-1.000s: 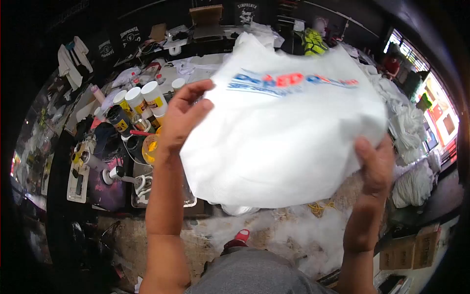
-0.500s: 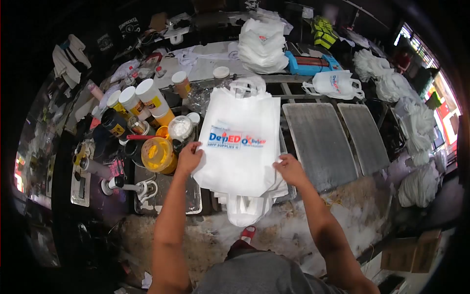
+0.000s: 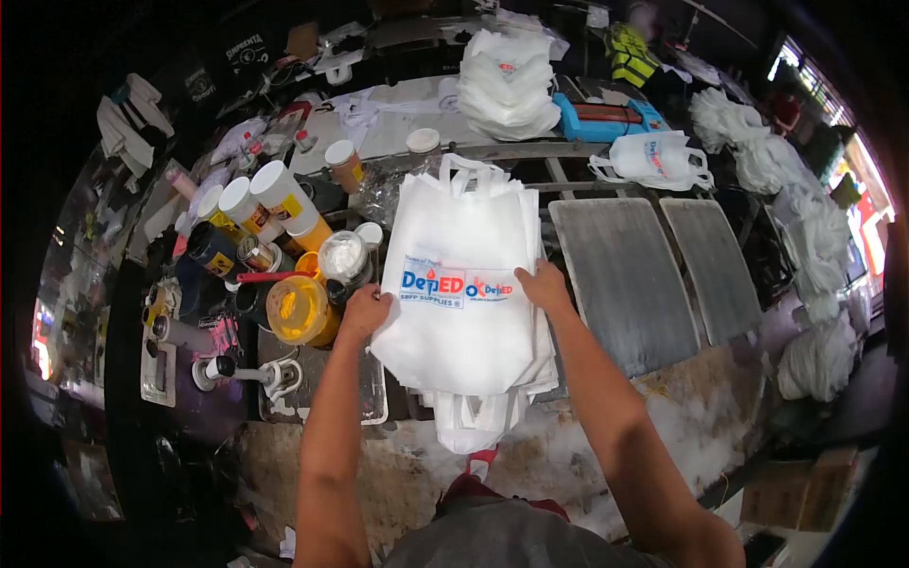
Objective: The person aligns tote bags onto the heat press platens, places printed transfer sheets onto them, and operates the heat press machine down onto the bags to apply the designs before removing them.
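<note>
The head view shows a white printed bag [image 3: 453, 355] lying face up and flat on top of a stack of similar bags, straight in front of the person, its handles pointing away. Coloured lettering, including "DepED" in blue and red, runs across its middle. The left hand [image 3: 364, 312] touches the bag's left edge with thumb and fingertips close together; whether they pinch the fabric cannot be told. The right hand [image 3: 544, 287] is at the opposite edge, slightly higher, its thumb reaching onto the printed face beside the lettering; its other fingers are partly hidden, so whether it clamps the bag cannot be told either. Below, white handles [image 3: 469, 426] from the stack hang over the front of the work surface. Just beyond the left hand stands an open tub of yellow ink [image 3: 301, 312], with a red handle [image 3: 273, 277] near its rim and a jar of white paste [image 3: 343, 256] behind it. Two grey panels [image 3: 625, 284] lie side by side to the right of the stack. Farther back are a tall pile of white bags [image 3: 507, 95], a blue machine [image 3: 578, 123] just beside it, and another printed bag [image 3: 646, 163] nearer the panels.
</note>
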Action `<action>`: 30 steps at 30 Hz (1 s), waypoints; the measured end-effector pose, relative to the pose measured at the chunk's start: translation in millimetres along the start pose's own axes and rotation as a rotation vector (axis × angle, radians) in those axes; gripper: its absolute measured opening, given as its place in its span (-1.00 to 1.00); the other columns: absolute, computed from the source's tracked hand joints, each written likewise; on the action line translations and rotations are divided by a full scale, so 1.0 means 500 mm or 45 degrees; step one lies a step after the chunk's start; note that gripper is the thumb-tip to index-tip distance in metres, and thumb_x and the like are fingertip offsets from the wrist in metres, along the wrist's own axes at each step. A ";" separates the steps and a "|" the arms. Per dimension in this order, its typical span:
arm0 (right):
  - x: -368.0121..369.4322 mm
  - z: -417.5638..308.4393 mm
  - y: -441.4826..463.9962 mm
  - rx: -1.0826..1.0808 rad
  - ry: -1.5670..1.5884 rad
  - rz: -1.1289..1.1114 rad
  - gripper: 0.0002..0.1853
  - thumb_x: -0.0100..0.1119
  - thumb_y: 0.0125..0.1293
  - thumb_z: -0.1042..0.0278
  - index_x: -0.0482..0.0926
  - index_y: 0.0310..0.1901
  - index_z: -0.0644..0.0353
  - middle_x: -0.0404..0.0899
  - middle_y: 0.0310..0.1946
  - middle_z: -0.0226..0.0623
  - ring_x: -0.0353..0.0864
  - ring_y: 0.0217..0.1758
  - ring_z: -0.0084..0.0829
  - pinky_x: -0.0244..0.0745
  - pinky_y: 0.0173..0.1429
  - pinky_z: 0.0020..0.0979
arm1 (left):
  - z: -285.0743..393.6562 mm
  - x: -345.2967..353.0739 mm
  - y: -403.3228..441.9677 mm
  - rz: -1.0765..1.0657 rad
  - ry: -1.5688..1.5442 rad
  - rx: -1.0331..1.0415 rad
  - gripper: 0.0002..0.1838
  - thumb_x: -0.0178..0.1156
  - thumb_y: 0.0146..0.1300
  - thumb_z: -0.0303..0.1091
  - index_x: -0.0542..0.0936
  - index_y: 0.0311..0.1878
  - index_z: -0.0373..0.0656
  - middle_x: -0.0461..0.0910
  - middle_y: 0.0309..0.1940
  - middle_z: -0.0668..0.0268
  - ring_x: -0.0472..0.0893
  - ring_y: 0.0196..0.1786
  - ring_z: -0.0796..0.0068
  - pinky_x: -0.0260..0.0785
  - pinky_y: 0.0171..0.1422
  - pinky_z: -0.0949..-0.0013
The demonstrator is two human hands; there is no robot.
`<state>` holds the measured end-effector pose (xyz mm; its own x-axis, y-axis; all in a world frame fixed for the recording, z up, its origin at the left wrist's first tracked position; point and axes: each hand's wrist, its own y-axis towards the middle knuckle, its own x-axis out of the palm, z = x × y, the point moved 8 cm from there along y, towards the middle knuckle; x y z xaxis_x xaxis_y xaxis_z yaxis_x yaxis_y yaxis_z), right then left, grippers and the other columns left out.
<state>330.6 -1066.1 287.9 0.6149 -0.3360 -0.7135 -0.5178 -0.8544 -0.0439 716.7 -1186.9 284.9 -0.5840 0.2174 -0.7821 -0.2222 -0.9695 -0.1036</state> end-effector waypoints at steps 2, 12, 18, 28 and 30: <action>0.005 0.009 0.032 -0.006 0.042 0.078 -0.42 0.31 0.22 0.12 0.56 0.14 0.45 0.64 -0.01 0.23 0.64 0.13 0.06 0.50 0.23 -0.21 | 0.066 -0.025 -0.039 -0.064 0.062 -0.018 -0.55 0.30 0.19 -0.10 0.68 -0.03 -0.31 0.71 -0.15 -0.05 0.70 -0.04 0.03 0.51 0.14 0.15; -0.046 0.016 0.070 -0.123 0.196 0.259 -0.62 0.32 0.21 0.43 0.61 0.09 0.19 0.67 -0.30 -0.05 0.69 -0.17 -0.06 0.56 -0.01 -0.17 | 0.079 0.009 -0.067 -0.525 -0.031 -0.079 -0.59 0.24 0.24 -0.07 0.72 -0.35 -0.33 0.72 -0.43 0.05 0.73 -0.28 0.08 0.55 -0.05 0.17; -0.029 0.010 0.110 -0.151 0.140 0.174 -0.58 0.32 0.25 0.33 0.58 0.13 0.26 0.71 -0.18 -0.07 0.71 -0.11 -0.14 0.57 0.04 -0.25 | 0.079 0.004 -0.019 -0.421 0.099 -0.028 -0.53 0.27 0.28 -0.01 0.69 -0.15 -0.36 0.75 -0.30 0.08 0.73 -0.14 0.26 0.53 0.00 0.27; -0.018 -0.031 0.136 -0.127 0.002 0.269 -0.48 0.36 0.20 0.19 0.51 0.07 0.41 0.62 -0.06 0.19 0.60 0.10 0.14 0.48 0.24 -0.10 | 0.132 0.058 0.135 0.037 -0.220 0.001 -0.32 0.07 0.45 0.04 0.35 0.32 -0.42 0.54 0.17 -0.22 0.54 0.25 -0.13 0.35 0.33 0.11; 0.003 -0.006 0.186 -0.207 0.138 0.318 -0.61 0.30 0.23 0.28 0.52 0.00 0.37 0.62 -0.14 0.19 0.60 0.04 0.18 0.49 0.17 -0.07 | 0.172 0.035 0.075 0.144 -0.343 0.044 -0.40 0.08 0.45 0.02 0.39 0.20 -0.42 0.56 0.07 -0.26 0.56 0.18 -0.18 0.37 0.26 0.05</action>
<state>284.9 -1147.3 284.9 0.5450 -0.5760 -0.6092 -0.5639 -0.7896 0.2421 631.0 -1209.9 320.0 -0.7917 0.1351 -0.5958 -0.1678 -0.9858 -0.0006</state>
